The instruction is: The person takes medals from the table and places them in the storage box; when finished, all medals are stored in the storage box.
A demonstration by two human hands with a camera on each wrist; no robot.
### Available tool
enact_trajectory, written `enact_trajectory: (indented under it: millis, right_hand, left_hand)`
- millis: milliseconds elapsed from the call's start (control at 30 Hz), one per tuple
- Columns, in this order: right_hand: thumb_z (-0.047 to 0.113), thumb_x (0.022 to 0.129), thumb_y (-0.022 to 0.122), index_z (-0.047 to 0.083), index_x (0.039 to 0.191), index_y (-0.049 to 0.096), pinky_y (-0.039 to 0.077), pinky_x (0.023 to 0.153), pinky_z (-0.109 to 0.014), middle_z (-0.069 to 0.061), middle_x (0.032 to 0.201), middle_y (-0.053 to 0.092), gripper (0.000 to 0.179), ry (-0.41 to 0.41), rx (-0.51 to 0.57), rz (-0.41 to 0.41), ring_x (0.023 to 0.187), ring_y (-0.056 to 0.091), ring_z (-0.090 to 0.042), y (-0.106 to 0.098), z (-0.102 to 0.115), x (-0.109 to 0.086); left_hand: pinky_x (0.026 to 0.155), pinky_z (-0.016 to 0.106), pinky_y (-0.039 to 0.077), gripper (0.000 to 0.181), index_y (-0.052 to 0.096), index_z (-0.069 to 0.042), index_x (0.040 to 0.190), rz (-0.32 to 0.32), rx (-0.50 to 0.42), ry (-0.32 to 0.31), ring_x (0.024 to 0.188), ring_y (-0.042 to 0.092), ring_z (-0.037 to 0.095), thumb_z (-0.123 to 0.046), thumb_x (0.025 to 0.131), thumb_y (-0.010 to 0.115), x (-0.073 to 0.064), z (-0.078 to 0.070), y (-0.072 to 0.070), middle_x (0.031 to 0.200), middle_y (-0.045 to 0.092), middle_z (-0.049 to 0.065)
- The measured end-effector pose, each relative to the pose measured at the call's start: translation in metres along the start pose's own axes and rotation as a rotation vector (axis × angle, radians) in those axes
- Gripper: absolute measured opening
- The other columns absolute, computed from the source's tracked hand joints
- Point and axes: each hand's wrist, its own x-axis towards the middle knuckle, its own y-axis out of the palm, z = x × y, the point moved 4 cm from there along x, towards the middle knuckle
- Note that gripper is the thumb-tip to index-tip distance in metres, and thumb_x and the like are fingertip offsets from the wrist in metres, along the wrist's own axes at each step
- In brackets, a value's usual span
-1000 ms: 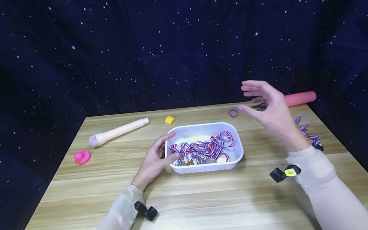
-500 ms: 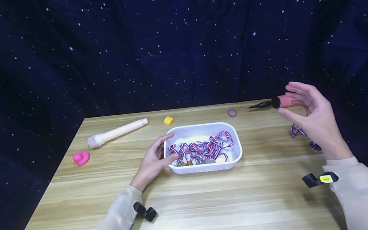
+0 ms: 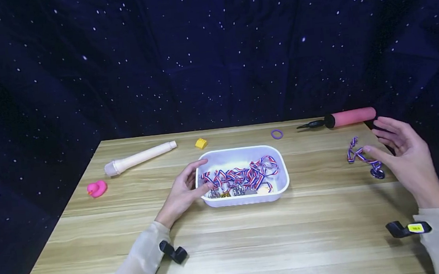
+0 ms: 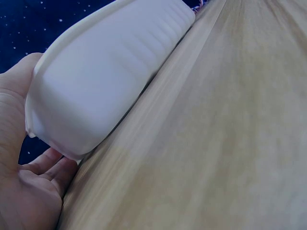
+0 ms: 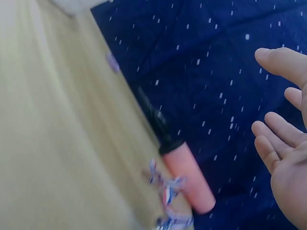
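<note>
In the head view a white plastic basin (image 3: 244, 200) stands mid-table, holding several medals (image 3: 238, 190) with red, white and blue ribbons. My left hand (image 3: 183, 194) grips its left end, thumb over the rim and fingers along the outside. The left wrist view shows the basin's outer wall (image 4: 103, 72) beside that hand. At the right my right hand (image 3: 409, 159) hovers with spread, bent fingers and nothing in them. Just left of it lies one more medal (image 3: 377, 173) on the table, its striped ribbon (image 3: 356, 154) stretching away behind.
A pink hand pump (image 3: 352, 117) with a black nozzle lies at the back right. Along the back are a purple ring (image 3: 277, 134) and a yellow block (image 3: 201, 143). A pale microphone (image 3: 141, 158) and a pink rubber duck (image 3: 97, 188) are at the left.
My right hand has moved right and toward me, from near the pump to beside the loose medal, uncovering the pump. The left hand and basin have stayed put.
</note>
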Motion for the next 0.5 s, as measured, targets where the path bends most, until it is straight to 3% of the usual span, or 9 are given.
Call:
enact_trajectory:
  millis: [200, 500]
  right_hand:
    - [-0.017, 0.091, 0.082, 0.014, 0.164, 0.054, 0.047, 0.106, -0.006, 0.015, 0.149, 0.063, 0.084, 0.070, -0.037, 0.001, 0.127, 0.064, 0.004, -0.011, -0.029, -0.018]
    - [-0.007, 0.096, 0.084, 0.015, 0.161, 0.056, 0.047, 0.098, -0.003, 0.024, 0.137, 0.064, 0.075, 0.165, -0.073, 0.076, 0.120, 0.063, 0.009, -0.020, -0.064, -0.037]
  left_hand:
    - [0.118, 0.030, 0.055, 0.073, 0.056, -0.021, 0.161, 0.000, 0.001, -0.003, 0.142, 0.062, 0.036, -0.009, 0.096, 0.087, -0.001, 0.000, 0.000, 0.153, 0.062, 0.018]
    - [0.119, 0.030, 0.054, 0.074, 0.056, -0.022, 0.161, -0.005, 0.017, -0.005, 0.143, 0.062, 0.036, -0.010, 0.096, 0.088, 0.000, 0.000, 0.000, 0.154, 0.061, 0.019]
